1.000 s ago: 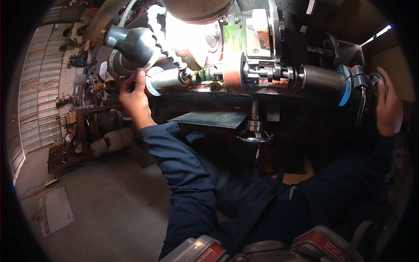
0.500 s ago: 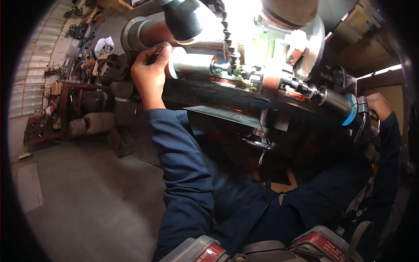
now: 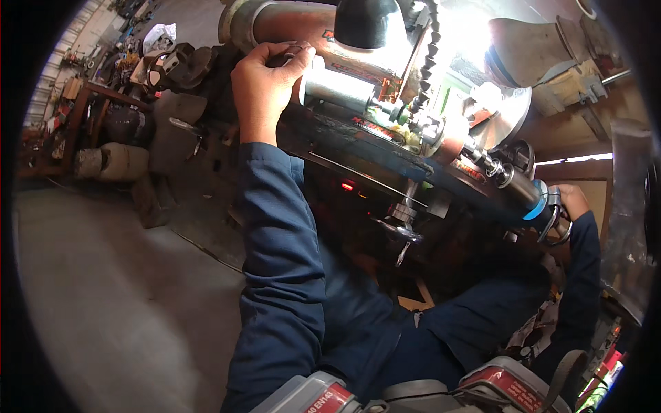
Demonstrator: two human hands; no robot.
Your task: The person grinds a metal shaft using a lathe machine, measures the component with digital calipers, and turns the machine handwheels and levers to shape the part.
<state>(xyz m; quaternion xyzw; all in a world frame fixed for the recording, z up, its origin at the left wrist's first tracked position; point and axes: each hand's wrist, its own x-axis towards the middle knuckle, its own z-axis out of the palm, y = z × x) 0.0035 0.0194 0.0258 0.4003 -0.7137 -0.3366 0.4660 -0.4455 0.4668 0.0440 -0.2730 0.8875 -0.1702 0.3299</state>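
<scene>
My left hand (image 3: 264,91) is closed at the left end of a silver cylinder (image 3: 341,89) on a machine. Its thumb and fingers pinch a small dark knob (image 3: 295,52) there. At the machine's right end, my right hand (image 3: 573,200) is wrapped at a metal handwheel (image 3: 556,224), its fingertips hidden behind the wheel. Beside that wheel is a dark cylinder (image 3: 521,191) with a blue ring (image 3: 536,208). Between the two cylinders sit bright metal shafts and an orange-brown disc (image 3: 452,136).
A black lamp head (image 3: 370,24) and a ribbed flexible hose (image 3: 425,65) hang over the machine. Below its front is another handwheel with a crank (image 3: 398,230). A gas cylinder (image 3: 124,160) lies at the left by cluttered shelving. Respirator filters (image 3: 313,396) show along the lower edge.
The view has turned and shifted, so the machine slopes more steeply down to the right. Both hands stay at the same ends of the machine.
</scene>
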